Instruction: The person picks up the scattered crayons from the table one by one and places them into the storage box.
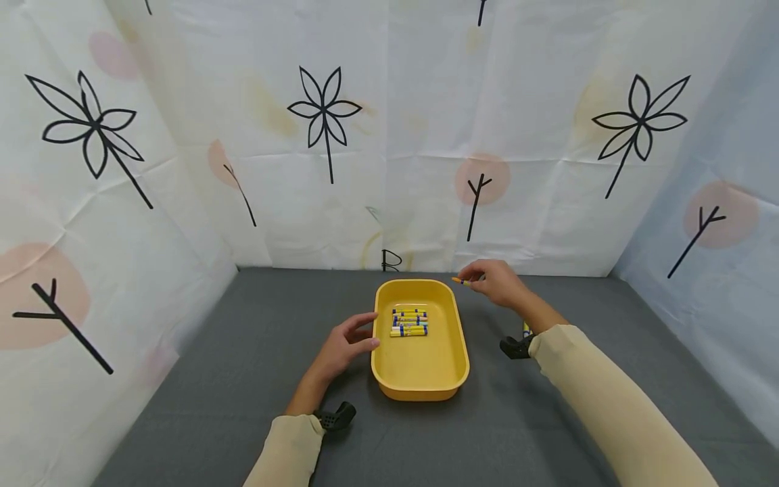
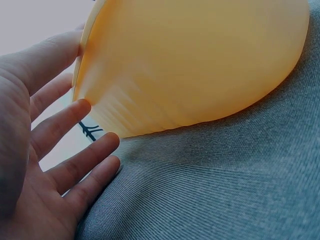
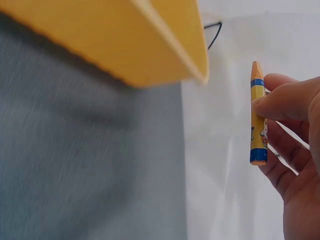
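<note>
My right hand (image 1: 498,281) pinches an orange crayon (image 3: 257,132) between thumb and fingers, just off the far right corner of a yellow tray (image 1: 420,372). The crayon has a yellow wrapper with blue bands, and its orange tip points up in the right wrist view. Several wrapped crayons (image 1: 410,331) lie side by side across the tray floor. At the tray's left side is my left hand (image 1: 341,348), its fingers spread and lightly bent; in the left wrist view, the thumb (image 2: 55,57) touches the rim.
Another yellow-wrapped crayon (image 1: 526,329) lies on the grey cloth (image 1: 255,352) beside my right wrist, partly hidden by the arm. White patterned fabric (image 1: 420,223) hangs behind and along both sides of the table.
</note>
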Motion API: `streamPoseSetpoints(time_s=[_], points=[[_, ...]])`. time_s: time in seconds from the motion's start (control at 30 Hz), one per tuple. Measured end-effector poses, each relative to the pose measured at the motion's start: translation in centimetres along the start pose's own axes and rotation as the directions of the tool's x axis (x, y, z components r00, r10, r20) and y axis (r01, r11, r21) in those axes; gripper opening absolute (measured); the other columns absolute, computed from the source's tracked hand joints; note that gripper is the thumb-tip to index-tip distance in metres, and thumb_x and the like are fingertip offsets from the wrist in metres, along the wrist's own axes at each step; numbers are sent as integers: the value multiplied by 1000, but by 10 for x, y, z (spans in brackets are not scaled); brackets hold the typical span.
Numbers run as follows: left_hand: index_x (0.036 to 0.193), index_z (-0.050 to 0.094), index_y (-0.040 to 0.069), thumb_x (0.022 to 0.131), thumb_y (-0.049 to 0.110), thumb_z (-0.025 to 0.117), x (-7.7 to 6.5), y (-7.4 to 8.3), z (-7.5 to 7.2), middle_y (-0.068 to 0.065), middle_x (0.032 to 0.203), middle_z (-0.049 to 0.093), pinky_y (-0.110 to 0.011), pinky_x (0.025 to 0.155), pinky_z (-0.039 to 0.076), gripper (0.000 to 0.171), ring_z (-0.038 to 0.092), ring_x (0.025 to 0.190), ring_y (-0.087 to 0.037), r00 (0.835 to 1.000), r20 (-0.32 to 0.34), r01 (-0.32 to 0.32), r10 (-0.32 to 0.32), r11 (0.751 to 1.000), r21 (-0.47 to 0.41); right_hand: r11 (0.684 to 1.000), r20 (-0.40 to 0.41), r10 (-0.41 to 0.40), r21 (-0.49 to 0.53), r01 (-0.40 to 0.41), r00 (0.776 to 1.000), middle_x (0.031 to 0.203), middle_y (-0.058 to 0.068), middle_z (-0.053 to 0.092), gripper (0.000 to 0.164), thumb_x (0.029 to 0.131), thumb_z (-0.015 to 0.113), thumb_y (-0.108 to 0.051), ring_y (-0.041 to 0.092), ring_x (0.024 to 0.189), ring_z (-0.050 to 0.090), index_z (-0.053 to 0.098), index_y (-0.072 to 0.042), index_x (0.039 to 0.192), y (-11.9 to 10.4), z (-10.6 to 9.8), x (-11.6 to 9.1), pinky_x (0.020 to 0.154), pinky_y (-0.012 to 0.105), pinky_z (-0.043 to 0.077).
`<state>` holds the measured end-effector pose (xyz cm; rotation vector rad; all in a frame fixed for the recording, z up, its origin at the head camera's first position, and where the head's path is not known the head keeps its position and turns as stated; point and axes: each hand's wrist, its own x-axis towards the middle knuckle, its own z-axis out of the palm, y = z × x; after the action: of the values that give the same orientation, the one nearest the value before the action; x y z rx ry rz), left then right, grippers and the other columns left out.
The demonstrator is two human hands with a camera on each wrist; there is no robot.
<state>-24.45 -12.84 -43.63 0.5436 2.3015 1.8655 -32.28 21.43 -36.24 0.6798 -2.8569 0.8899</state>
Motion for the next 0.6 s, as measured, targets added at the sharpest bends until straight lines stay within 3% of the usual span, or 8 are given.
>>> streamPoseSetpoints(time_s=[0.17,0.6], points=[[142,47,1,91,10,68,-1,-1,-1,-17,146,44,-46,99,45,56,54,121,-36,1000,-3,-1,1,1000,6,996,25,-74,47,73,997,103,10,65,21,91,61,3,25,91,59,69,-2,110,-20,6,13,77,40,53],[142,47,1,91,9,68,0,0,0,-18,145,45,-47,99,44,55,54,121,-38,1000,-8,6,-6,1000,-2,991,131,-128,41,124,983,99,5,67,22,88,65,6,22,90,60,71,-3,107,-56,42,37,84,37,52]])
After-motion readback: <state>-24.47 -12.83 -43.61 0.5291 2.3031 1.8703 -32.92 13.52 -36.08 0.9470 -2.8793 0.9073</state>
